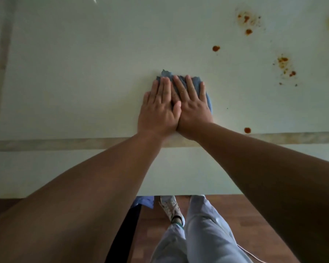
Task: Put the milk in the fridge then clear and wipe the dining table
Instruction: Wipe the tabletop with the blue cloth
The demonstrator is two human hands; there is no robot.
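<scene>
Both hands lie flat, side by side and touching, on a crumpled blue-grey cloth (180, 84) spread on the pale, glossy tabletop (84, 63). The left hand (160, 107) has straight fingers pressing the cloth's left part; its thumb overlaps the right hand (193, 107), whose straight fingers cover the cloth's right part. Orange-red sauce stains (216, 48) dot the tabletop to the right, well apart from the cloth, one near the beige inlaid border strip (65, 143). Below the tabletop's edge show light trousers (207, 234), a white shoe (171, 207) and a wooden floor (254, 224). No writing is legible anywhere.
</scene>
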